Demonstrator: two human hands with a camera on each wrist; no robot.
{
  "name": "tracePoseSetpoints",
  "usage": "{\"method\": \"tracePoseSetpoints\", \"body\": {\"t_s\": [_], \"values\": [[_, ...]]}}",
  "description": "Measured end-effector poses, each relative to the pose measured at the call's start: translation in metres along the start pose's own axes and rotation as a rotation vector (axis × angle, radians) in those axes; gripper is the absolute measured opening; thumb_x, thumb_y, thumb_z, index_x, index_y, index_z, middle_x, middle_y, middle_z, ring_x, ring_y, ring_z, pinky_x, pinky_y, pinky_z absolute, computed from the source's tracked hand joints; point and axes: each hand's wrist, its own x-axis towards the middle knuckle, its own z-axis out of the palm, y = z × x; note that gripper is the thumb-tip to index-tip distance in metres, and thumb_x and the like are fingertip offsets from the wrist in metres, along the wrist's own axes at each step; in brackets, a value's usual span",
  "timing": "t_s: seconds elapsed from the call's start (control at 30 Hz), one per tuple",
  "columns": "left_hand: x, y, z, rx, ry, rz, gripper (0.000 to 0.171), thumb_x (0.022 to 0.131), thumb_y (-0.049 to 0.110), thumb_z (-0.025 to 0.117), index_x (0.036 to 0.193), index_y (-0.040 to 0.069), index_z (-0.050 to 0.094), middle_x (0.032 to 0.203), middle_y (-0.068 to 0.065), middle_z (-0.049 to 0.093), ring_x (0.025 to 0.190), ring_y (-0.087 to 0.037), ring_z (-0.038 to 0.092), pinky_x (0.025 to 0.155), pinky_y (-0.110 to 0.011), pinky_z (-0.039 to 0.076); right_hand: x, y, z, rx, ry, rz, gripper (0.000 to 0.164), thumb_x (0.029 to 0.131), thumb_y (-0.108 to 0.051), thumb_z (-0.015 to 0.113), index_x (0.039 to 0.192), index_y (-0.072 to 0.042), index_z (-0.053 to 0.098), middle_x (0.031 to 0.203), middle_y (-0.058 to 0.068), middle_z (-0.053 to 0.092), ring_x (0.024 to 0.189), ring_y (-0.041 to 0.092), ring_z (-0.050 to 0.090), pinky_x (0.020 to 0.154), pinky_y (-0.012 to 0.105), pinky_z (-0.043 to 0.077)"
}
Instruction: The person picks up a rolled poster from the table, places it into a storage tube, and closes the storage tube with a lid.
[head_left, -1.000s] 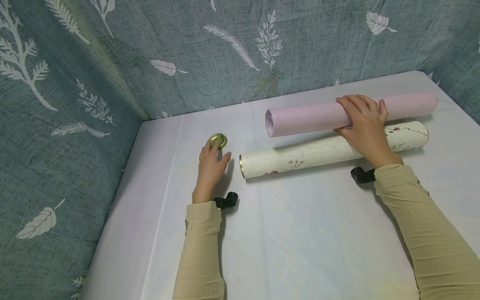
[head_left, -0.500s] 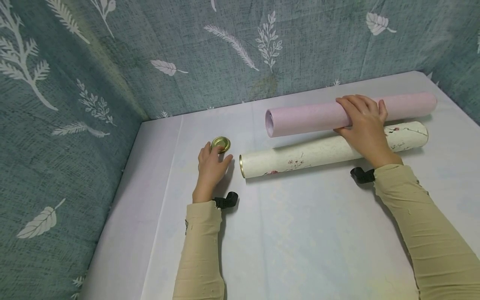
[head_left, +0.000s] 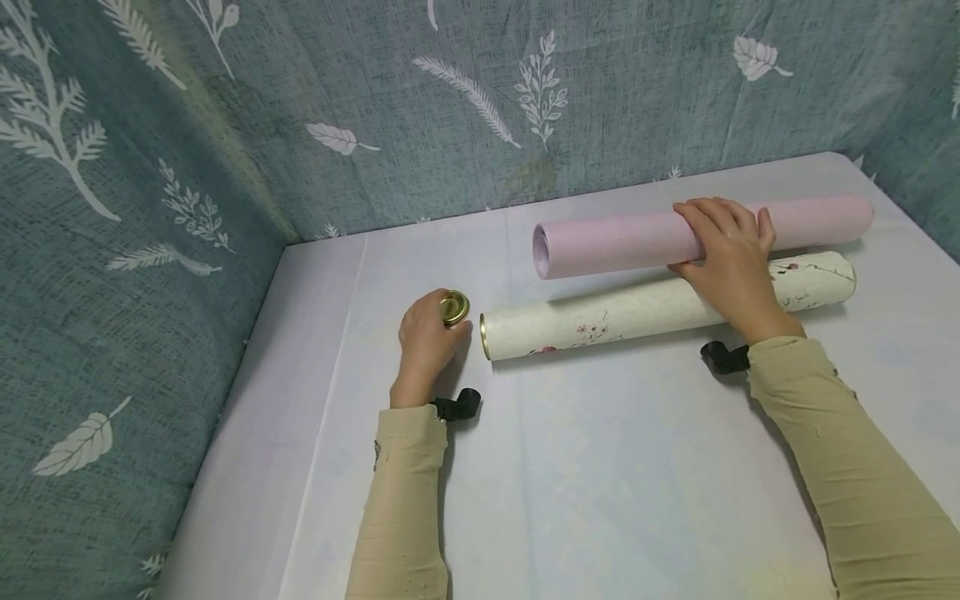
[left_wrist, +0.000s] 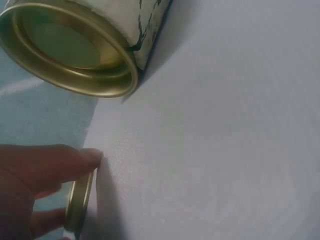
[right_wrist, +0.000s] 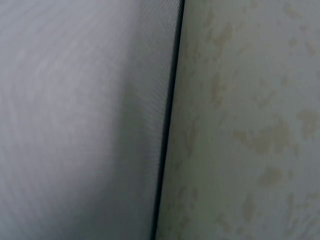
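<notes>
My left hand pinches a small gold metal lid, which in the left wrist view stands on edge between thumb and fingers. Just to its right lies a cream cardboard tube printed with red blossoms. The tube's gold-rimmed end faces the left hand, a short gap away from the lid. Behind the tube is a pink paper roll, its hollow left end visible. My right hand grips this roll from above, fingers over its top and thumb at its front side. In the right wrist view, only the cream tube and tabletop show.
A white cloth covers the table. Green leaf-patterned fabric rises along its back and left side. Black wrist cameras sit on both wrists.
The left hand's fingers have closed on the gold lid, which has shifted right and nearer, towards the tube's end. The right hand keeps its hold on the pink roll.
</notes>
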Motion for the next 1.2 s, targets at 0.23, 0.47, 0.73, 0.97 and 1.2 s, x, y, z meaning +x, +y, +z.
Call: {"method": "tracePoseSetpoints", "body": {"t_s": [0.23, 0.47, 0.73, 0.97, 1.2], "values": [[-0.002, 0.004, 0.002, 0.027, 0.014, -0.006, 0.055, 0.078, 0.03, 0.067, 0.127, 0.015, 0.046, 0.123, -0.013, 0.043, 0.115, -0.032, 0.033, 0.093, -0.048, 0.025, 0.0, 0.0, 0.0, 0.002, -0.001, 0.004, 0.069, 0.065, -0.009, 0.079, 0.126, -0.014, 0.049, 0.128, 0.007, 0.045, 0.123, 0.027, 0.029, 0.101, 0.052, -0.003], [-0.005, 0.007, -0.001, 0.082, -0.037, -0.093, 0.064, 0.077, 0.04, 0.066, 0.13, 0.013, 0.044, 0.119, -0.016, 0.037, 0.107, -0.031, 0.032, 0.084, -0.047, 0.026, 0.0, -0.001, -0.001, 0.003, -0.008, 0.004, 0.069, 0.065, -0.009, 0.079, 0.126, -0.014, 0.049, 0.128, 0.007, 0.045, 0.124, 0.027, 0.029, 0.102, 0.052, -0.003], [-0.006, 0.007, -0.008, 0.011, -0.124, -0.099, 0.062, 0.075, 0.043, 0.068, 0.122, 0.008, 0.047, 0.121, -0.017, 0.031, 0.109, -0.03, 0.029, 0.084, -0.042, 0.033, 0.0, 0.0, 0.001, -0.001, 0.011, 0.004, 0.069, 0.064, -0.008, 0.08, 0.125, -0.015, 0.05, 0.127, 0.007, 0.046, 0.123, 0.027, 0.03, 0.101, 0.053, -0.001], [-0.006, 0.007, -0.009, -0.007, -0.11, -0.095, 0.063, 0.079, 0.05, 0.059, 0.12, 0.006, 0.042, 0.118, -0.015, 0.036, 0.09, -0.028, 0.049, 0.074, -0.04, 0.044, 0.0, -0.001, 0.001, -0.003, 0.008, 0.004, 0.068, 0.065, -0.009, 0.079, 0.126, -0.014, 0.05, 0.127, 0.007, 0.046, 0.123, 0.027, 0.029, 0.101, 0.052, -0.002], [-0.005, 0.006, -0.009, -0.036, -0.1, -0.071, 0.062, 0.082, 0.056, 0.05, 0.129, 0.018, 0.038, 0.117, -0.013, 0.038, 0.088, -0.03, 0.052, 0.073, -0.045, 0.044, 0.0, 0.0, 0.0, -0.005, 0.012, 0.006, 0.068, 0.064, -0.009, 0.08, 0.126, -0.015, 0.05, 0.126, 0.007, 0.046, 0.123, 0.027, 0.029, 0.101, 0.052, -0.002]]}}
